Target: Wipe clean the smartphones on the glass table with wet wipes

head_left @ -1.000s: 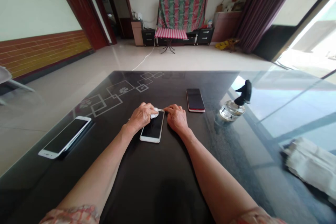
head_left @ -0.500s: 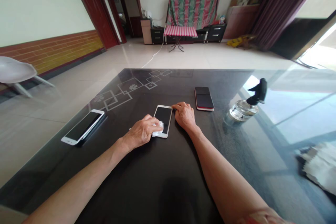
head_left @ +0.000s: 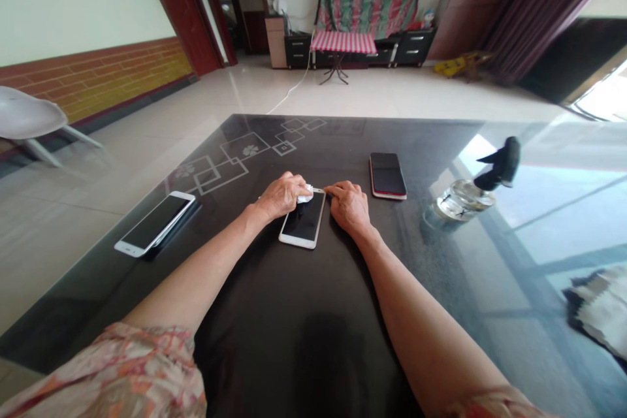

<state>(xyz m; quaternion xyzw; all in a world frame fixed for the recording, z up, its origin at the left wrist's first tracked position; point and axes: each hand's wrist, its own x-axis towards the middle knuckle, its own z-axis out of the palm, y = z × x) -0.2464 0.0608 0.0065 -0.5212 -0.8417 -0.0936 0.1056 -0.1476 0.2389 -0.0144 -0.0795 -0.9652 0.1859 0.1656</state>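
A white smartphone (head_left: 302, 225) with a dark screen lies flat on the black table (head_left: 274, 313). My left hand (head_left: 283, 196) is closed around a crumpled white tissue (head_left: 305, 194), pressed on the upper part of the screen. The hand covers the phone's upper left corner. At the upper right corner, my right hand (head_left: 350, 208) rests on the table with bent fingers, its fingertips holding the phone's edge. Part of the tissue is hidden under my left fingers.
On the left, another white smartphone (head_left: 155, 225) lies on a dark one. A red-edged phone (head_left: 388, 174) lies on a pale one beyond my right hand. Farther right stand a clear spray bottle (head_left: 463, 201) with a black trigger and a crumpled greyish cloth (head_left: 605, 307).
My left hand has moved the tissue from the lower end of the phone's screen up to its top. My right hand stays at the upper right corner. The camera view has shifted slightly.
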